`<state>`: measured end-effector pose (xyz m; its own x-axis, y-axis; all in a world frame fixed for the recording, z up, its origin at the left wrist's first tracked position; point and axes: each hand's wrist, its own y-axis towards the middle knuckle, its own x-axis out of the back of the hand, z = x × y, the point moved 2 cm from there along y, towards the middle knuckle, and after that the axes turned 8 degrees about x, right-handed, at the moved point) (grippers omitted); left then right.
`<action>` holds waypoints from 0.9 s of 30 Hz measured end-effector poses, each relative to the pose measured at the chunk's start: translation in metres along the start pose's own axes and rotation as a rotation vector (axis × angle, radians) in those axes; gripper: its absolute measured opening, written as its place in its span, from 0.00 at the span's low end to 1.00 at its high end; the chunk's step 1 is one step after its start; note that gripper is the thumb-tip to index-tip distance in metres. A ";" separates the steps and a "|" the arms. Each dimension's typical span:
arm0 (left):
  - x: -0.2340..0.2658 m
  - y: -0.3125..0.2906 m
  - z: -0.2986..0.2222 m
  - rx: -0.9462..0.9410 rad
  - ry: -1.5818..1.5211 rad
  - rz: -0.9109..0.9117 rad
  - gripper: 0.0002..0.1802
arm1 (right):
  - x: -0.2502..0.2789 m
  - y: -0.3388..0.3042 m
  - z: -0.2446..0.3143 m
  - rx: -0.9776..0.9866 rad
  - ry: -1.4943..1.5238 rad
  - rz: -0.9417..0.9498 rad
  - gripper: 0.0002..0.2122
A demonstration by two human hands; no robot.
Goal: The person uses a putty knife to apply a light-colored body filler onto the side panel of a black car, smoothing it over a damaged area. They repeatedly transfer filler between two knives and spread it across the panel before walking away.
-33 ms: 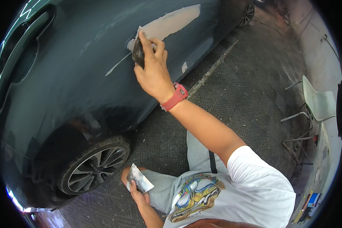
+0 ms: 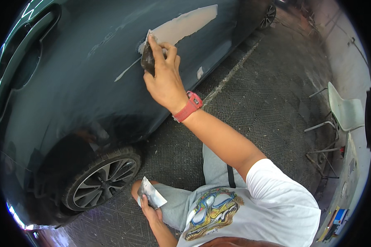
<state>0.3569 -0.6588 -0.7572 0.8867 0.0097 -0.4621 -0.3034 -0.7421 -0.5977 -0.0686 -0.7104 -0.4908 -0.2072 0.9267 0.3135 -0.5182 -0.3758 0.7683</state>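
Two flat tools filled your hands. Nearest, your left hand [image 2: 151, 214], just by your left knee [image 2: 137, 189], was closed on one edge of a smeared plate [image 2: 156, 197], thumb on top, fingers mostly hidden; it seemed thin, stiff and light, best pinched along its margin. Farther up, your right hand [image 2: 165, 82] was closed on a dark spreader [image 2: 148, 59] at the car's body panel [image 2: 99, 90], index finger near its upper corner; it looked light, its smeared tip probably slippery, its dark middle the surer hold. Beyond stretched a beige filler patch [image 2: 189, 25], perhaps soft.
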 end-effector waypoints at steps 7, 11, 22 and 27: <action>-0.011 0.003 0.002 0.012 0.024 0.045 0.22 | -0.011 -0.018 0.028 -0.019 0.014 0.040 0.46; -0.021 0.007 0.006 -0.006 0.049 0.040 0.23 | 0.004 -0.030 0.039 0.037 0.092 0.157 0.43; -0.146 0.030 0.008 -0.036 0.112 0.211 0.26 | 0.091 -0.210 0.030 0.330 0.547 0.889 0.38; -0.195 0.015 -0.002 -0.134 0.205 0.283 0.23 | 0.098 -0.260 -0.038 0.385 0.080 0.984 0.40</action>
<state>0.1803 -0.6734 -0.6748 0.8297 -0.3326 -0.4483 -0.5103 -0.7775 -0.3676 0.0141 -0.5219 -0.6812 -0.4536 0.2061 0.8670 0.2022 -0.9237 0.3254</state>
